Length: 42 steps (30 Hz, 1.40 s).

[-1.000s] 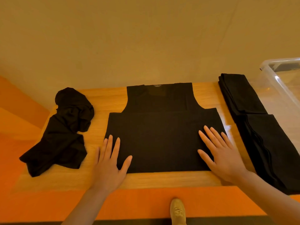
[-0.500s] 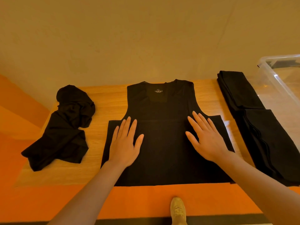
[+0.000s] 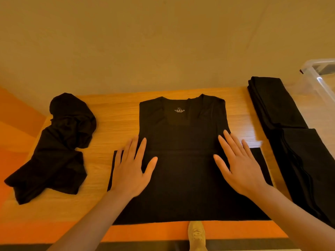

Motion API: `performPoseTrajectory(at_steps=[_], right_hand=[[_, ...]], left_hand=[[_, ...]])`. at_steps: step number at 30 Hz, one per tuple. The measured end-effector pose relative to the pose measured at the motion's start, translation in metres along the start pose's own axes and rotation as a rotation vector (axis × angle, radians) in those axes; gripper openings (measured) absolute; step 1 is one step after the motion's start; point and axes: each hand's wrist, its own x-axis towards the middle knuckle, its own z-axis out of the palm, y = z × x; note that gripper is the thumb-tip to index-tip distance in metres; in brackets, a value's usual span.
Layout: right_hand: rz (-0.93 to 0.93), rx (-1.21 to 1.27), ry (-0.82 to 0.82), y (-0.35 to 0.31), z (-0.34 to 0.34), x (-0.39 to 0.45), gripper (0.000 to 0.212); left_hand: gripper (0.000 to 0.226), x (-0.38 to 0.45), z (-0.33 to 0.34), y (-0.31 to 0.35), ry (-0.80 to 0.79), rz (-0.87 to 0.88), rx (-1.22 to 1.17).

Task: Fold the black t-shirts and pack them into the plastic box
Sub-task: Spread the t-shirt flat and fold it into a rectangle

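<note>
Saw black t-shirt flat at frame centre on desk. My left hand and right hand pressed it flat-fingered, gripping nothing. Judged fabric soft, limp; would pinch side edges. Plastic box upper right.

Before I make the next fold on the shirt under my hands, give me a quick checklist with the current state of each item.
1. Spread t-shirt lies flat on the table: ok.
2. Left hand and right hand flat on it: ok.
3. Sleeves tucked in: ok.
4. Hem fully on the table: not ok, it reaches the near edge.
5. Folded stack clear of it: ok.
6. Room in the plastic box: cannot tell.
</note>
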Motion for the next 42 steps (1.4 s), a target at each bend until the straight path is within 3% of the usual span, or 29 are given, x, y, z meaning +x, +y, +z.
performPoseTrajectory(at_steps=[3,9,17,23,28,32,35,39,42], right_hand=[[-0.035,0.038,0.048,-0.009,-0.002,0.049,0.069],[0.044,-0.023,-0.007,0.007,0.006,0.133,0.083],[0.091,-0.104,-0.038,0.022,0.000,0.153,0.093],[-0.016,-0.101,0.014,0.023,-0.002,0.161,0.084],[-0.003,-0.086,-0.044,0.023,-0.003,0.171,0.081],[-0.018,0.012,-0.002,0.020,-0.012,0.157,0.078],[-0.092,0.076,0.027,0.022,-0.028,0.121,0.064],[-0.167,-0.017,-0.030,0.045,-0.044,0.061,0.049],[-0.127,-0.042,-0.065,0.064,-0.049,0.030,0.042]], left_hand=[[0.075,0.045,0.000,0.009,0.047,0.046,-0.056],[0.075,0.124,0.007,0.020,0.012,0.084,-0.015],[0.089,0.145,0.004,0.022,-0.036,0.007,0.086],[0.086,0.154,0.000,0.028,0.076,0.060,0.021],[0.081,0.174,-0.002,0.029,-0.031,0.057,0.062],[0.077,0.173,-0.007,0.029,-0.014,0.039,0.010],[0.073,0.145,-0.017,0.021,0.039,0.096,-0.087],[0.064,0.087,-0.030,-0.019,0.018,0.245,-0.120],[0.055,0.056,-0.032,-0.057,0.005,0.245,-0.097]])
